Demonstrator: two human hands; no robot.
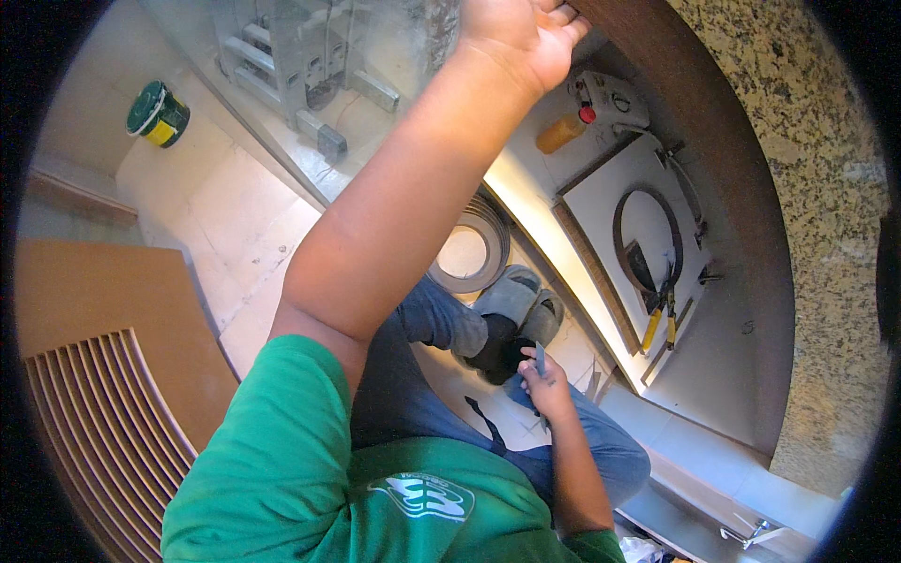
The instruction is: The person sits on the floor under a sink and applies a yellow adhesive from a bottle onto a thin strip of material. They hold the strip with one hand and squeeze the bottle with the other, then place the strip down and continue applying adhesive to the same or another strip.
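My left arm stretches up across the view, and my left hand point(527, 39) is at the top edge against the dark brown panel edge point(624, 26). Its visible fingers look bent, but the frame cuts off the rest, so its grip is unclear. Lower down, over my lap, my right hand point(544, 383) is closed around a thin grey blade-like tool point(541, 357). The tool points upward, with its other end showing below the hand. Beyond it is a coil of brown strip point(498, 246) on the floor, near my grey slippers point(510, 293).
Inside the cabinet, a white board point(601, 208) carries a dark strip loop point(617, 230) and yellow-handled pliers point(654, 328). An amber bottle point(563, 133) lies near it. Speckled stone point(826, 235) borders the right. Left are a slatted brown panel point(103, 281), a green bucket point(160, 113) and an aluminium ladder point(253, 61).
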